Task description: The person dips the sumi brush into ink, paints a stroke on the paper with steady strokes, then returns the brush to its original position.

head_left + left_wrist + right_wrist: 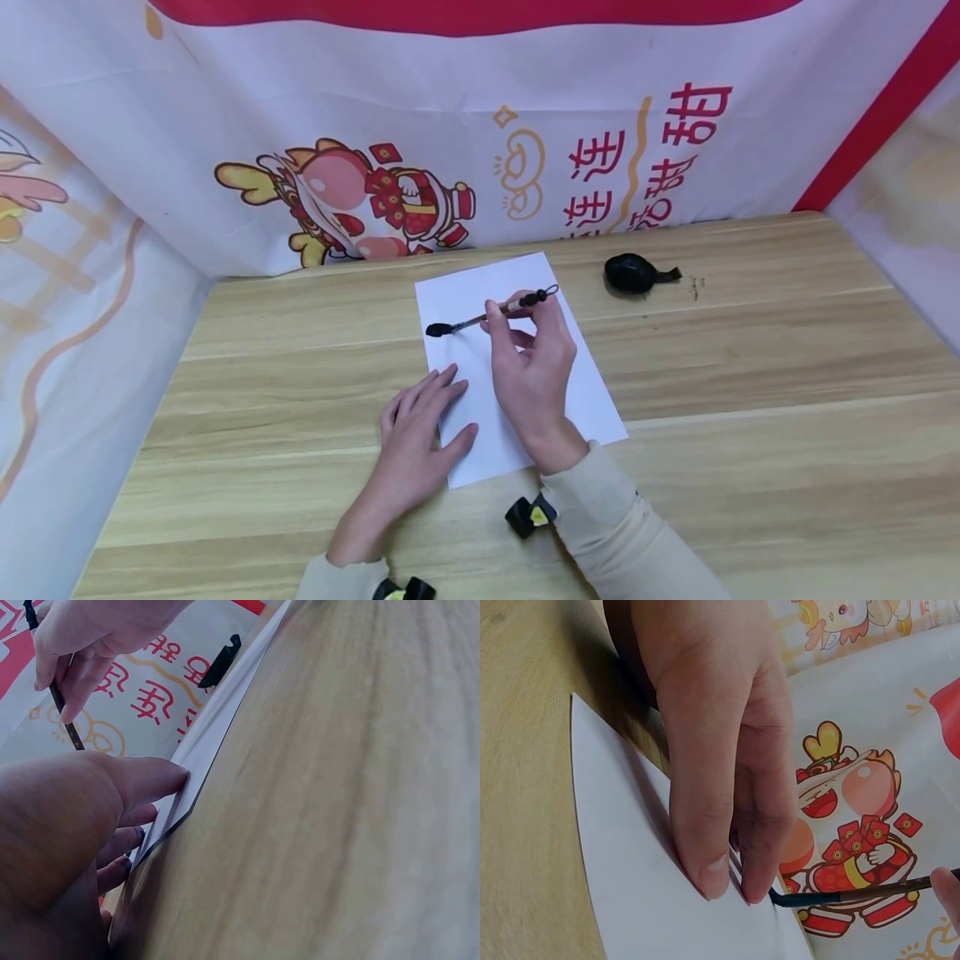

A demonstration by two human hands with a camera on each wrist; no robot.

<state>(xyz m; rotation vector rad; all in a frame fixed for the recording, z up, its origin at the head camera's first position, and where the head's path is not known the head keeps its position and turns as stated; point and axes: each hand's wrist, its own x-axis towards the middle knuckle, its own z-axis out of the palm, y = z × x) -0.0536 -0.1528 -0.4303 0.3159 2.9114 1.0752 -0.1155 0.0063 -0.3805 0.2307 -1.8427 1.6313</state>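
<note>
A sheet of white paper [480,446] lies slightly turned on the wooden table. My right hand [534,367] pinches a writing brush [474,320] between thumb and fingers over the paper's upper part. The brush slants low, its black bristles [439,330] toward the paper's left edge. In the right wrist view the bristle tip bends close to the paper, and only the right thumb [946,896] shows. My left hand [420,442] rests on the paper's left edge with fingers spread. Its fingers [705,825] stand large in the right wrist view.
A tied black bag-like bundle [630,273] sits at the back right of the table [750,350], with small dark marks beside its tail. White cloth [420,75] with red and yellow prints hangs behind and at the sides.
</note>
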